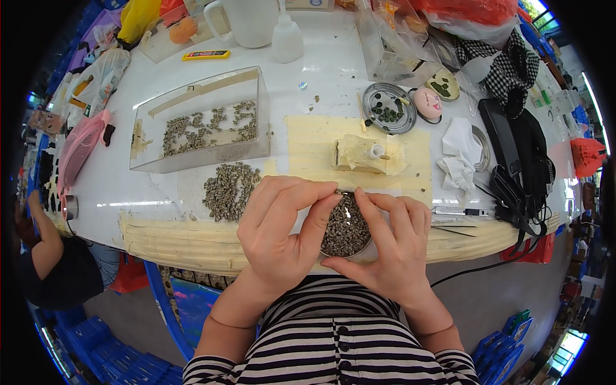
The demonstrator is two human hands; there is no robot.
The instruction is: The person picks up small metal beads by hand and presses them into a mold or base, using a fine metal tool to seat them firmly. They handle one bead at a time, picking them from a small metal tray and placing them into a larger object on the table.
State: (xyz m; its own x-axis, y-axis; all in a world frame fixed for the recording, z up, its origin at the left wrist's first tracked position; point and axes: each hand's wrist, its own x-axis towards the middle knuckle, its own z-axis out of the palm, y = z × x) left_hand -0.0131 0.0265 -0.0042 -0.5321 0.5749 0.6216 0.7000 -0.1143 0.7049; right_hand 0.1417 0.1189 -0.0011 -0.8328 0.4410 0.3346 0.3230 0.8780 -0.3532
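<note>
Over the striped shirt (pixel 333 346), the left hand (pixel 282 228) and right hand (pixel 391 247) are pinching together above a small round dish (pixel 345 231) of grey pellets at the tabletop (pixel 321 83) edge, apparently picking one out, which next calls for a fine fingertip grip.

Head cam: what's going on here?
A person in a striped top works at a white table. Both hands, left hand and right hand, meet over a round dish full of small grey-green pieces, fingertips pinching at its far rim. A loose pile of the same pieces lies to the left, and more sit in a clear plastic box behind it.
</note>
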